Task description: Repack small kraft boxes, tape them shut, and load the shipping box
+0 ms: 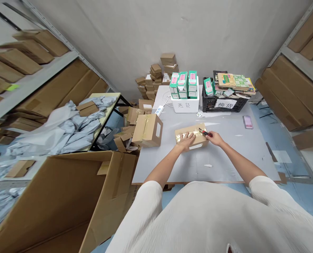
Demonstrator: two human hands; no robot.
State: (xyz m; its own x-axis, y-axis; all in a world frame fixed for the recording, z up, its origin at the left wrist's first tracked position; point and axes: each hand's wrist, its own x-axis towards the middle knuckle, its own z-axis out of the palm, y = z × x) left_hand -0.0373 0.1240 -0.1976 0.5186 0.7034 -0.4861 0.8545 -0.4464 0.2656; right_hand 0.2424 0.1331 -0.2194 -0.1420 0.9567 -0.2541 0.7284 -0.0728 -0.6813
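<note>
A small taped cardboard box (195, 131) lies in the middle of the grey table (225, 161). My left hand (186, 141) rests flat on the box's near left part, fingers spread. My right hand (215, 138) is closed round a red-and-black cutter (205, 132) whose tip lies on the box's right top, along the shiny tape.
A second taped box (147, 130) stands at the table's left edge. A white bin (185, 103) of green packs and a black crate (225, 102) of books sit at the back. A phone (248, 121) lies right. A large open carton (66, 200) stands at front left, shelves on both sides.
</note>
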